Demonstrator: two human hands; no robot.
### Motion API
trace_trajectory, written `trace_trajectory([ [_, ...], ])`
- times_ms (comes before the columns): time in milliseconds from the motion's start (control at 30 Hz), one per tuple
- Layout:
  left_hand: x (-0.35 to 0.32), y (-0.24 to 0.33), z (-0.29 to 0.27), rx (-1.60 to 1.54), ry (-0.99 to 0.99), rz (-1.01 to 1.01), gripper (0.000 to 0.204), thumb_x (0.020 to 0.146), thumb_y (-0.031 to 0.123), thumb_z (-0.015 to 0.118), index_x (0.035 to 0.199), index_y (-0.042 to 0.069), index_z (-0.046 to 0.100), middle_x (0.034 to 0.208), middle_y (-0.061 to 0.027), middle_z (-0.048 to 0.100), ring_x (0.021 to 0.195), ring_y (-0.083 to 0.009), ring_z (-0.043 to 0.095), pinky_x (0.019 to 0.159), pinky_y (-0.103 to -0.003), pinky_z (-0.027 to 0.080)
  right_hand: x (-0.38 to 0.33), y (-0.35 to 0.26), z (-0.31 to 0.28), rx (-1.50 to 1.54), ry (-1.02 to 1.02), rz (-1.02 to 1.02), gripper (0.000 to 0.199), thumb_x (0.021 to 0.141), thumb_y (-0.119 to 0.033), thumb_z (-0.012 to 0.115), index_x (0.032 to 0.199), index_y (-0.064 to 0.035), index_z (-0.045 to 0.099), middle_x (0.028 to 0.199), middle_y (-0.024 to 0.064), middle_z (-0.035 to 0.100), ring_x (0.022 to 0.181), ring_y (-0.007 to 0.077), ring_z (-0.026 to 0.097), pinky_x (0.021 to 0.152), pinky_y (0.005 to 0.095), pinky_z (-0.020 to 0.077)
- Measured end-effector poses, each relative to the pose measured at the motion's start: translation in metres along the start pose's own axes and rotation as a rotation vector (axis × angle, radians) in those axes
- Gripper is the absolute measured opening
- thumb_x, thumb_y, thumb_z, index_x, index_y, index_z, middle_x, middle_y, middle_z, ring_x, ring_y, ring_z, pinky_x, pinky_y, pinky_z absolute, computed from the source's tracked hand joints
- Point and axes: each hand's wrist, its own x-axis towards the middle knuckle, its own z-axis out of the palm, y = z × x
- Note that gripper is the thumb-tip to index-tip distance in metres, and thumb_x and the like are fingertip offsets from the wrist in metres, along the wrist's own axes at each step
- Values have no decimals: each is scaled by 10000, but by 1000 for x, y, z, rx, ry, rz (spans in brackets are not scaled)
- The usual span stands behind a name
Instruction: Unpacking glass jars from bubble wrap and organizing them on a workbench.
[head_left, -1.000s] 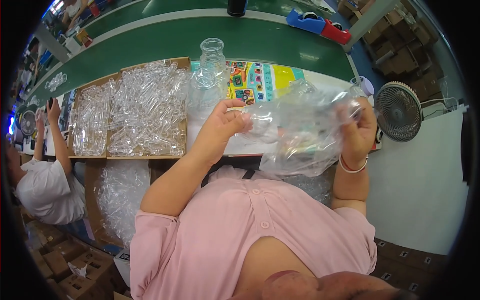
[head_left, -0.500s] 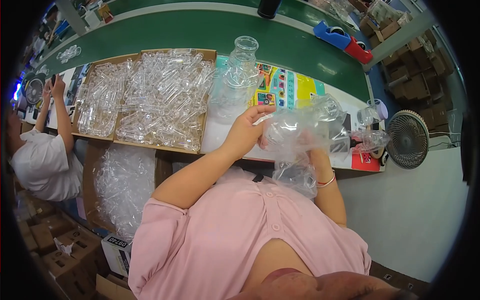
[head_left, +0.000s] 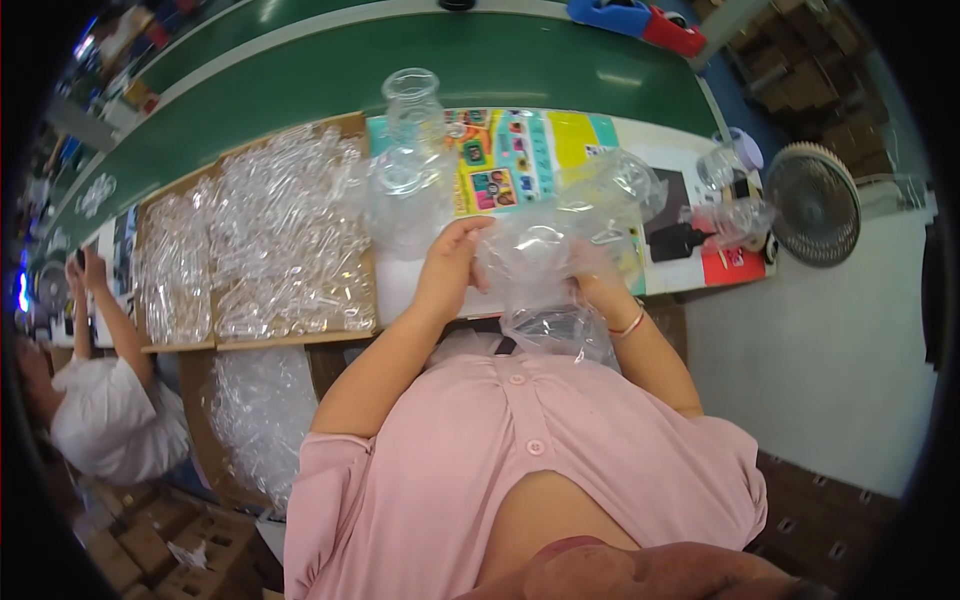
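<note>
Two hands, left hand (head_left: 452, 268), right hand (head_left: 590, 275), crinkly clear bag (head_left: 545, 270)

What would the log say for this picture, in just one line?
left hand: holds clear plastic bag | right hand: holds same bag | beside: tray of clear bottles, small fan

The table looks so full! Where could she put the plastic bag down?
Bare room: the white strip between the cardboard tray and her left hand, and the green belt behind. Crowded: the tray's clear pieces, stacked jars, and the corner by the fan. Both hands grip the clear bag.
</note>
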Motion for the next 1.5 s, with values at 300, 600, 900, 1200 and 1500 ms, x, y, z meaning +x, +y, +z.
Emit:
trace_trajectory([
  [300,10,-58,-33,989,109,309,325,796,99,601,1104,-3,572,937,-99,643,715,-234,633,640,-336,503,-4,34,46,-102,109,-78,277,682,-80,599,936,-12,513,654,163,582,621,361,589,545,420,454],
  [600,10,-46,-13,1441,-30,458,399,748,156,697,1096,2,574,1116,-179,579,1063,-338,528,941,-373,391,-59,-31,-48,-445,-115,79,386,815,-311,624,1093,-58,534,795,179,632,771,367,618,677,443,479],
  [900,-60,-2,-20,1070,-73,1305,556,887,299,595,1320,48,354,1313,-214,385,1150,-376,450,1003,-482,343,-141,-26,-250,-1016,612,274,587,758,-133,672,1298,-149,443,1103,158,572,916,293,619,728,389,505],
  [1200,-39,25,51,1001,-92,571,959,622,95,794,1388,24,222,1335,-176,418,1196,-291,453,991,-410,400,-45,44,-287,-708,390,45,619,722,-294,709,1271,-147,463,1073,197,607,951,358,605,853,409,477],
  [1500,-57,42,66,1190,64,308,634,614,99,808,1172,-15,530,1208,-146,541,1113,-233,521,922,-368,436,73,42,-292,-713,463,-128,600,729,-352,701,1231,-88,504,1017,196,639,918,349,624,814,397,492],
])
